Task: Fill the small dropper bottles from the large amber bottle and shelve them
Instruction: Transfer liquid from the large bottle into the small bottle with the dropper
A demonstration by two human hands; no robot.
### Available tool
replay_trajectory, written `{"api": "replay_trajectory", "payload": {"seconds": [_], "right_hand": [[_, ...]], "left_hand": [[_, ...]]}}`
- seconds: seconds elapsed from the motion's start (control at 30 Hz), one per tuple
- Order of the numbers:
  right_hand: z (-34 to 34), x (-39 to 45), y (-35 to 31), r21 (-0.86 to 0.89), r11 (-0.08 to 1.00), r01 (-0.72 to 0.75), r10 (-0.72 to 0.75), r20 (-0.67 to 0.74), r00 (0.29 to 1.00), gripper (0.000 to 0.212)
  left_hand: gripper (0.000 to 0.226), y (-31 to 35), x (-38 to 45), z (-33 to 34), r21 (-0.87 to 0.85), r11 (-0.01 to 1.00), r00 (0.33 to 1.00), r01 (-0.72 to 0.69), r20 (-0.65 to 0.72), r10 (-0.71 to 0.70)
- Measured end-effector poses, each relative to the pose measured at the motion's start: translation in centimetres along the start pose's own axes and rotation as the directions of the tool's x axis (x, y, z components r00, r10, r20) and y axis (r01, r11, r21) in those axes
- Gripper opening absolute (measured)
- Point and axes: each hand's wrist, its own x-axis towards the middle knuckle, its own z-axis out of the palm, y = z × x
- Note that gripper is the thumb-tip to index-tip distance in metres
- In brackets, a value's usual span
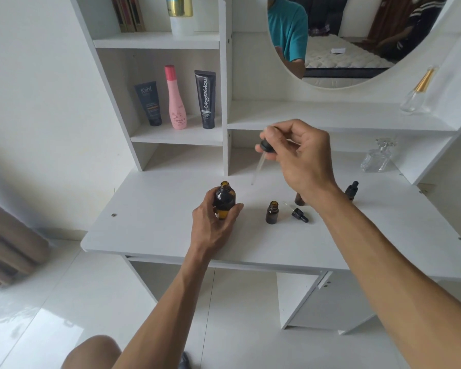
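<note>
A person's right hand point(301, 155) pinches a dropper cap point(266, 146) above a white dressing table point(157, 230), its glass pipette point(258, 169) angling down and to the left, tip in the air. The left hand point(213, 222) grips the large amber bottle point(225, 199), uncapped and upright on the tabletop. To its right stands an open small dropper bottle point(272, 212), a loose dropper point(299, 214) lying just beside it. Farther right, a capped small bottle point(352, 190) stands behind the right wrist. Three cosmetic containers point(177, 98) line the far-left shelf.
</note>
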Motion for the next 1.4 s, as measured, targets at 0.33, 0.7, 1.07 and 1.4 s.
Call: {"api": "replay_trajectory", "payload": {"seconds": [0.33,0.7,1.07,1.4], "right_hand": [[4.5,0.8,-1.1,-0.001,0.999,0.035,-0.034,0.095,0.995,0.016],[5.1,0.8,-0.3,-0.066,0.997,0.026,-0.019,0.108,0.994,0.017],[5.5,0.7,0.9,-0.265,0.959,0.100,-0.065,0.136,0.989,0.022],[5.9,-0.8,2.3,-0.294,0.953,0.079,-0.029,0.170,0.985,0.019]], "left_hand": [[0.043,0.0,0.2,0.0,-0.029,1.000,1.000,0.004,0.014,-0.004],[0.043,-0.2,0.2,0.1,-0.049,0.999,1.000,-0.004,0.018,0.005],[0.044,-0.2,0.2,0.1,-0.035,0.999,1.000,-0.010,0.004,0.011],[0.045,-0.6,0.2,0.2,-0.054,0.998,1.000,-0.018,0.019,0.020]]}}
